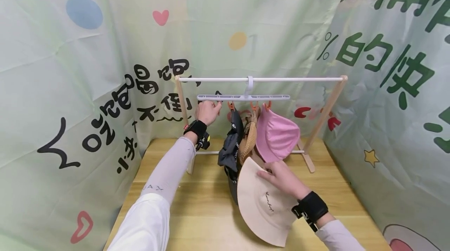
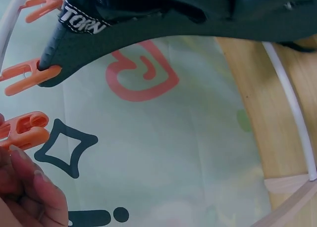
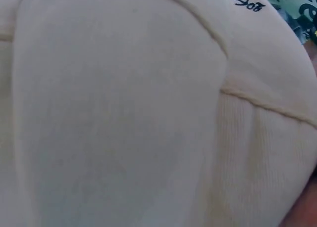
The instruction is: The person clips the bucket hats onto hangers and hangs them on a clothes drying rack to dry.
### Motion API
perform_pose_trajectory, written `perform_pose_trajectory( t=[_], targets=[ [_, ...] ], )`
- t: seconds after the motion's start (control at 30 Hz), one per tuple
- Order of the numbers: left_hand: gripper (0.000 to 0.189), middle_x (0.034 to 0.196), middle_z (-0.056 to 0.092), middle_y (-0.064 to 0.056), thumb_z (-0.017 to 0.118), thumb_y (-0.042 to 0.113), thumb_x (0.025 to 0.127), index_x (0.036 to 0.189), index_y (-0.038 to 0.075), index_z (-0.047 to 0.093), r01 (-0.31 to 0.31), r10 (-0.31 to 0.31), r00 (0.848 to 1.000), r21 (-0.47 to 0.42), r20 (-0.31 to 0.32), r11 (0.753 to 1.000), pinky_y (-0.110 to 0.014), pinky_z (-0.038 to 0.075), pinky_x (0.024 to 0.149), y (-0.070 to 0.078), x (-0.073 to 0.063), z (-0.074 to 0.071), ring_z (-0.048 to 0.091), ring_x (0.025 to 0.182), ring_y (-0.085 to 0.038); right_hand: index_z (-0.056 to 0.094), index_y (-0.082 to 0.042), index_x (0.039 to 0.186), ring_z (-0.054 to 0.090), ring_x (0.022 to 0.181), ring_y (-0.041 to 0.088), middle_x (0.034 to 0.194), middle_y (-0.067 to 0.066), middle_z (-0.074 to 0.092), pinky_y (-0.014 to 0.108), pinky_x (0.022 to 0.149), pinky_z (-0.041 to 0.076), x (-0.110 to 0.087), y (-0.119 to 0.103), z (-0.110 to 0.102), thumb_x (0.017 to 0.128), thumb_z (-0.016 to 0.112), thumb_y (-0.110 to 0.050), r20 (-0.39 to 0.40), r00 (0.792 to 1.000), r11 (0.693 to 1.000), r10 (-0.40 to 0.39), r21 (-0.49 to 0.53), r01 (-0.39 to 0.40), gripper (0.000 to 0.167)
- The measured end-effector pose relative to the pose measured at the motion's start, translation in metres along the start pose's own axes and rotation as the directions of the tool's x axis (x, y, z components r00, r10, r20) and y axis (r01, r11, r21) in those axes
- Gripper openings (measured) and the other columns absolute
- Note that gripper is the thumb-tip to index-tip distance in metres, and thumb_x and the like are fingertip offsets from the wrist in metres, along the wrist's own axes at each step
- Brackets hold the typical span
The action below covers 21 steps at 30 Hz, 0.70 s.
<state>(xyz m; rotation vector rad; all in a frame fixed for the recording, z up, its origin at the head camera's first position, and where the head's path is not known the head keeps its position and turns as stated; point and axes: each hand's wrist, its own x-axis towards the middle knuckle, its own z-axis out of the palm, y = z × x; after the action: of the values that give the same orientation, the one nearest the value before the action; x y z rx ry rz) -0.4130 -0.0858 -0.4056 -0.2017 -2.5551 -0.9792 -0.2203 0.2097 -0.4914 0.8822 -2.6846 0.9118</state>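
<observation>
In the head view my right hand (image 1: 281, 176) holds a cream bucket hat (image 1: 258, 200) by its edge, in front of the other hats. My left hand (image 1: 208, 112) is up at the left part of the lavender hanger (image 1: 225, 97). Its fingers pinch an orange clip (image 2: 25, 130) in the left wrist view, with no hat in that clip. Beside it, another orange clip (image 2: 34, 77) grips the edge of a dark cap (image 2: 168, 19). The cream hat (image 3: 119, 108) fills most of the right wrist view.
From the hanger's clips also hang a brown hat (image 1: 250, 137) and a pink cap (image 1: 277, 131). The hanger hooks over the white bar (image 1: 299, 79) of a wooden-legged rack (image 1: 325, 112). This stands on a wooden table (image 1: 200, 219), with printed cloth (image 1: 218, 16) behind.
</observation>
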Motion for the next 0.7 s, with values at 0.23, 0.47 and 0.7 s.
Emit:
perform_pose_trajectory(
  t=[0.23, 0.47, 0.7],
  targets=[
    [0.055, 0.053, 0.041, 0.003, 0.057, 0.038, 0.106, 0.056, 0.017, 0.047, -0.018, 0.018, 1.0, 0.026, 0.003, 1.0, -0.032, 0.029, 0.053, 0.004, -0.002, 0.0, 0.045, 0.053, -0.023, 0.054, -0.023, 0.066, 0.035, 0.054, -0.003, 0.061, -0.017, 0.035, 0.021, 0.052, 0.034, 0.006, -0.022, -0.005, 0.098, 0.076, -0.022, 0.007, 1.0, 1.0, 0.012, 0.01, -0.012, 0.038],
    [0.05, 0.055, 0.049, 0.001, 0.052, 0.034, 0.107, 0.06, 0.017, 0.052, -0.09, 0.091, 0.996, 0.053, -0.005, 0.995, -0.032, 0.031, 0.051, 0.003, 0.0, 0.003, 0.045, 0.051, -0.022, 0.052, -0.024, 0.067, 0.033, 0.052, -0.004, 0.06, -0.018, 0.033, 0.021, 0.051, 0.033, 0.013, -0.044, -0.008, 0.099, 0.075, -0.022, -0.014, 1.0, 1.0, -0.01, -0.006, 0.01, 0.039],
    [0.051, 0.054, 0.043, 0.002, 0.049, 0.032, 0.107, 0.059, 0.017, 0.05, -0.077, 0.078, 0.997, 0.077, -0.005, 0.994, -0.031, 0.03, 0.051, 0.003, 0.001, 0.006, 0.044, 0.05, -0.021, 0.056, -0.021, 0.07, 0.034, 0.052, -0.003, 0.061, -0.016, 0.035, 0.021, 0.05, 0.034, 0.03, -0.058, -0.008, 0.1, 0.073, -0.023, -0.06, 0.998, 1.0, -0.01, -0.017, 0.009, 0.035]
  ],
)
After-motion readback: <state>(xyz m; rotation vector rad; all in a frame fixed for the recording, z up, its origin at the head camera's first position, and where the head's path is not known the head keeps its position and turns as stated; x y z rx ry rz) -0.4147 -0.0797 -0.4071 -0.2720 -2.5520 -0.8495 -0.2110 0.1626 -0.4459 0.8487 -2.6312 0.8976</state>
